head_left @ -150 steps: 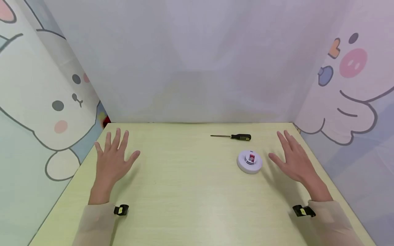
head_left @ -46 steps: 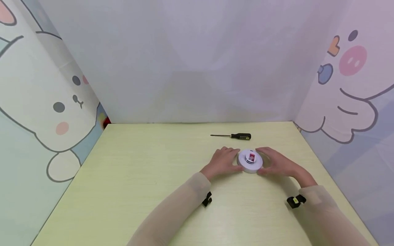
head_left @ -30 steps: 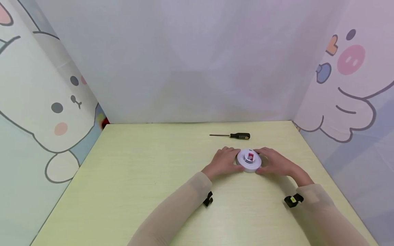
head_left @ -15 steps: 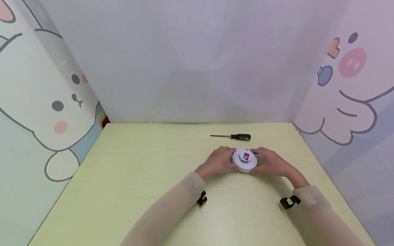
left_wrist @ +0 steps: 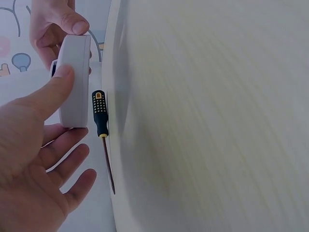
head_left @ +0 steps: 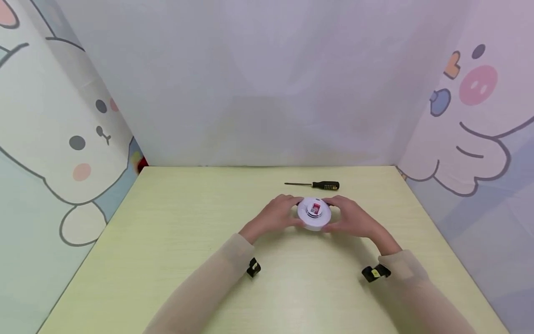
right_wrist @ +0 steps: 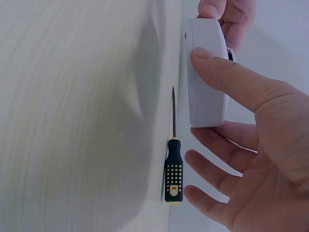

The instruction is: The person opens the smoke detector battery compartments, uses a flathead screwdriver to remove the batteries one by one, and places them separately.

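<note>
Roughly level, white disc [head_left: 314,215] face-up.

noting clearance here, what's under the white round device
A gap, then the table: the left hand and right hand hold the white round device above it. Its underside faces away from every camera and cannot be seen.

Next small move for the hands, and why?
I'd lower the white round device gently onto the table, both hands together. The left hand and right hand pinch it from opposite sides, and the wrist views seem to show a gap between it and the tabletop. The screwdriver lies farther back, so it probably wouldn't interfere.
</note>
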`<state>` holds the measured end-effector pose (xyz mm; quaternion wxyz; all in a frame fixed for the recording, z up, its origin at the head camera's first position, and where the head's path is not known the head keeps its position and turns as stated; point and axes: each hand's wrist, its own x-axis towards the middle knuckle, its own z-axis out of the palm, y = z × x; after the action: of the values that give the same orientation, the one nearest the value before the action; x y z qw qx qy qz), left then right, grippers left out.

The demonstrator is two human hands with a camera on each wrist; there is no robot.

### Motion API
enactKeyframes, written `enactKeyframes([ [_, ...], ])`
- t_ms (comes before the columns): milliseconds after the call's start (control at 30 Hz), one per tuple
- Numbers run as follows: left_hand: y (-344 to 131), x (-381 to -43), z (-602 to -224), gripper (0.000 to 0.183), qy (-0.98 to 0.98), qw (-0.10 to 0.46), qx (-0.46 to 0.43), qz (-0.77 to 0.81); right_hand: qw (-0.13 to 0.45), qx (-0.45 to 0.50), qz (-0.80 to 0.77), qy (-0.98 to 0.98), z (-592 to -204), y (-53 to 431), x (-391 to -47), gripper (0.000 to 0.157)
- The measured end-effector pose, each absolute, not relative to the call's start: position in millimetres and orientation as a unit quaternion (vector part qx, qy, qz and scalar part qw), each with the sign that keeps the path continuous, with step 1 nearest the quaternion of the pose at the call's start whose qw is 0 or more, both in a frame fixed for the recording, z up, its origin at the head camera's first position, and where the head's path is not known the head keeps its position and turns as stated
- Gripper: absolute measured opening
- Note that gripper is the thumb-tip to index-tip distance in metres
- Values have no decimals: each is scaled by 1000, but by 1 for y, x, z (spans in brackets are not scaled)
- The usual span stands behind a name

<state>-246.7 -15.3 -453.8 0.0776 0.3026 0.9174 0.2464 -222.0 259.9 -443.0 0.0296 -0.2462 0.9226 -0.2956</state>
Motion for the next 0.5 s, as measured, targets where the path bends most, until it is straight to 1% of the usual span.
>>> enactKeyframes([
  [500, -73, -238, -446, 79, 902, 71, 296, 307, 18, -262, -302, 916, -438, 206, -225, 82],
])
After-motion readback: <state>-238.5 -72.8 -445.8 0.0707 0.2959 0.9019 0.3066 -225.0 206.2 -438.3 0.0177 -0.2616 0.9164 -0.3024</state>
